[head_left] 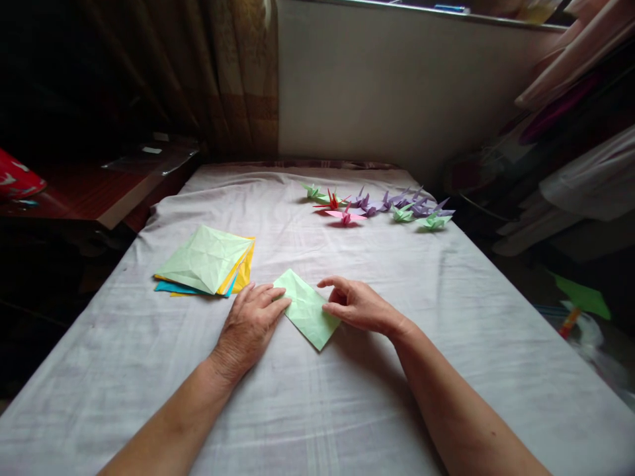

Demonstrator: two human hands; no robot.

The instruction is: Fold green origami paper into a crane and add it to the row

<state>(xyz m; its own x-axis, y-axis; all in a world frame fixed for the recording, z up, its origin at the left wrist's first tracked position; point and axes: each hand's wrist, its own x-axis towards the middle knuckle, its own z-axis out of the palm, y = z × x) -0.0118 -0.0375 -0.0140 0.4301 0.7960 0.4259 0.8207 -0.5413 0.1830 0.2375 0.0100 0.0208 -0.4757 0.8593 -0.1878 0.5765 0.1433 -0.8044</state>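
Fingers of both hands [251,322] [357,305] press flat on folded green paper [306,309].

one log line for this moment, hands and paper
left hand: flat on folded green paper | right hand: fingertips on its right edge | paper stack: left

Stack of coloured paper sheets [208,264], row of folded paper cranes [381,206] on white cloth [347,396].

Bare white cloth [347,410] open ahead, right and near edge. Paper stack [208,264] blocks left. Origami crane row [381,208] bars far side. Dark side table [99,192] flanks left edge; clutter right, possibly clothing.
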